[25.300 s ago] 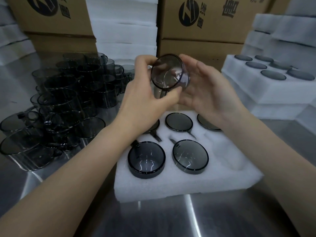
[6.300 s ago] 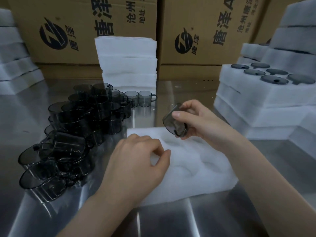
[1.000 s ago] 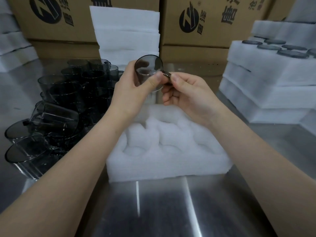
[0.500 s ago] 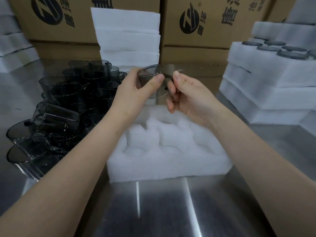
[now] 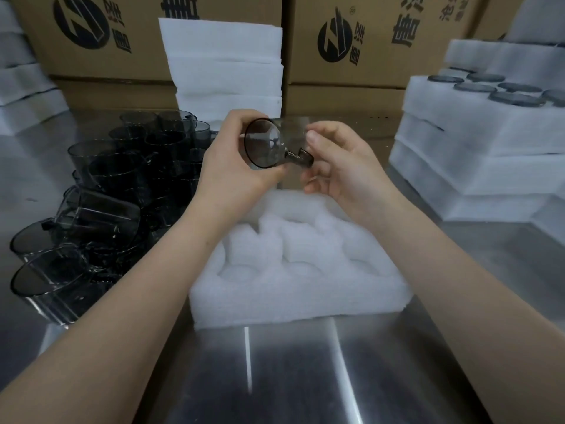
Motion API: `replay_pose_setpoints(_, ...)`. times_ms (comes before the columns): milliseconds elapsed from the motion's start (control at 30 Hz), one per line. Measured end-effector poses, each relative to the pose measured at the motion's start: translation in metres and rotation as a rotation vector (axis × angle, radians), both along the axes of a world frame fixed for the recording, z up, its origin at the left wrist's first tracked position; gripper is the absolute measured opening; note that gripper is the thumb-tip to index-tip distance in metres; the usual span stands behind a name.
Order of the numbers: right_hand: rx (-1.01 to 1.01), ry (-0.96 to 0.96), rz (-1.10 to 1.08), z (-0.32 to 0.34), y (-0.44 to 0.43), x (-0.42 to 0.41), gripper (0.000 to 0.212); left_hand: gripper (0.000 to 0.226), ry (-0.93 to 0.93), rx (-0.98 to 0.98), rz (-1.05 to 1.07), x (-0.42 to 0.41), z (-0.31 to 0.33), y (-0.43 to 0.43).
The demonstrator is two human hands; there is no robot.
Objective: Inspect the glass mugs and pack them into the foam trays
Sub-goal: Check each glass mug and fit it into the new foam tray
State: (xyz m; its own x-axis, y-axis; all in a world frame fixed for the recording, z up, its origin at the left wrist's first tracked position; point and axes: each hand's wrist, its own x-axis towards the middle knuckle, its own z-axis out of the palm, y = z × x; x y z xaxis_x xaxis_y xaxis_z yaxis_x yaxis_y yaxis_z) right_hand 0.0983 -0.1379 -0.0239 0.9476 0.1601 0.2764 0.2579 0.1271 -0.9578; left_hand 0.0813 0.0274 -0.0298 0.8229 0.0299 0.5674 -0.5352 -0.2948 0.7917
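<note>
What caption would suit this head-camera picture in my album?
A mug held by the left hand and right hand above a foam tray.

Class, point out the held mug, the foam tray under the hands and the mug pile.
held mug (image 5: 264,145): head view, on its round end facing the camera.
foam tray (image 5: 293,301): head view, on its front wall.
mug pile (image 5: 122,169): head view, on a mug near the middle.

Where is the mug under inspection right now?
Head view, centre: the left hand holds the glass mug up, handle towards the right hand, above the far edge of the foam tray, right of the mug pile.
</note>
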Motion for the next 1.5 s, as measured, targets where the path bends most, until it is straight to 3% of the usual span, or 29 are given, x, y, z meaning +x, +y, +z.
replay_pose_setpoints(133,-0.050,-0.044,0.125,-0.003,-0.003,0.003,0.053,0.065,0.047,-0.086,-0.173,-0.002,-0.001,-0.002)
replay_pose_setpoints(233,-0.073,-0.047,0.212,-0.004,-0.002,0.003,0.070,0.063,0.066,-0.124,-0.276,-0.002,-0.003,0.000)
replay_pose_setpoints(300,-0.055,-0.033,0.201,-0.005,0.000,0.003,0.067,0.062,0.065,-0.099,-0.257,-0.001,-0.003,0.001)
replay_pose_setpoints(433,-0.105,-0.070,0.012,-0.007,0.002,0.000,0.033,0.066,-0.008,0.154,-0.147,0.000,-0.003,-0.001)
replay_pose_setpoints(600,-0.338,-0.156,-0.089,-0.008,0.010,-0.001,0.031,0.081,-0.045,0.329,-0.114,-0.002,-0.003,-0.006)
replay_pose_setpoints(733,-0.445,-0.284,-0.093,-0.005,0.013,-0.006,0.021,0.068,-0.163,0.329,-0.005,-0.004,-0.001,-0.006)
replay_pose_setpoints(1000,-0.187,-0.189,-0.004,0.000,0.010,-0.010,0.031,0.075,-0.137,0.216,-0.060,-0.005,-0.001,-0.004)
replay_pose_setpoints(1233,0.085,0.005,0.044,0.003,0.005,-0.006,0.031,0.071,-0.213,0.272,-0.118,-0.004,-0.004,-0.003)
replay_pose_setpoints(1500,0.073,0.175,0.246,0.005,0.004,-0.003,0.044,0.069,-0.149,0.251,-0.139,-0.006,-0.004,-0.003)
